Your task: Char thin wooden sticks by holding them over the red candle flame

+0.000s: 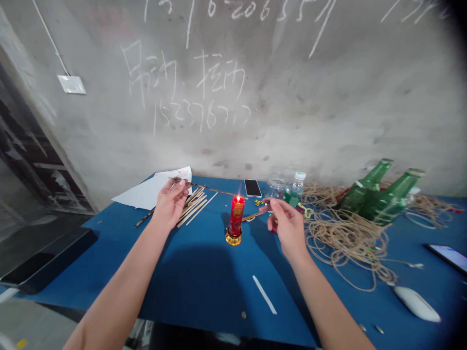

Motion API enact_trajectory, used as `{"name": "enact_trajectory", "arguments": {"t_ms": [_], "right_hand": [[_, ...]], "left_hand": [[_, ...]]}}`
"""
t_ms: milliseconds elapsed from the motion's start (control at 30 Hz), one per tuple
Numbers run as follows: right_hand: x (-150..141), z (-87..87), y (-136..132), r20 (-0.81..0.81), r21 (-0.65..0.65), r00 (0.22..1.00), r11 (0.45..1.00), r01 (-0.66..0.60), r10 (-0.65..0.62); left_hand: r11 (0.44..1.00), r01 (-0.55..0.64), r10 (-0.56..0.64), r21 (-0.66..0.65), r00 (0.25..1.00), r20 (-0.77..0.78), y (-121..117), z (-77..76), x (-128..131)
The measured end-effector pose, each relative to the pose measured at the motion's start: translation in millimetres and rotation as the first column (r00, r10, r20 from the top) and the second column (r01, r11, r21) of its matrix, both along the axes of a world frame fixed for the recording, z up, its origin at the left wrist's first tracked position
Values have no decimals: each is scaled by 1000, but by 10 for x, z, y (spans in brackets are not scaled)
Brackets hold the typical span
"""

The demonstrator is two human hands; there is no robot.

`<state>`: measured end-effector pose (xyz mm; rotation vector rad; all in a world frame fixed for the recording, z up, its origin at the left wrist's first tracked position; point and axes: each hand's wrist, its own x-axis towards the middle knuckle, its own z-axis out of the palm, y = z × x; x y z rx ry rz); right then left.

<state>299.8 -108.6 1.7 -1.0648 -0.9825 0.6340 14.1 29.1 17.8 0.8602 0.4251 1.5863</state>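
My left hand [172, 203] pinches one end of a thin dark stick [207, 187]. The stick runs to the right, its far end at the flame of a lit red candle [237, 214] with gold decoration. The candle stands upright in a gold holder [233, 238]. Just right of the flame is my right hand [286, 221], its thumb and fingers closed together; what they hold, if anything, is hard to make out. A flat brown strip [252, 217] lies between the candle and these fingers. Several pale sticks [193, 206] lie below my left hand.
White paper [146, 189] lies at the back left, a phone [252, 187] behind the candle. A glass jar [276, 187], a small bottle [295, 188], green bottles [392, 194] and tangled cord [346, 240] occupy the right. A white strip [264, 294] lies in front on the blue table [204, 282].
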Motion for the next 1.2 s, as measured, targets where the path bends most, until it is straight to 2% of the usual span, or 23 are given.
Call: {"name": "enact_trajectory", "arguments": {"t_ms": [600,1200], "right_hand": [[-14,19,-19,-13,31,999,999,-38,39],[-9,-3,-17,68,59,997,997,-45,41]], "left_hand": [[999,-36,35,-30,999,-17,20,-4,18],[996,-64,65,-64,998,10,65,-14,-1]]}}
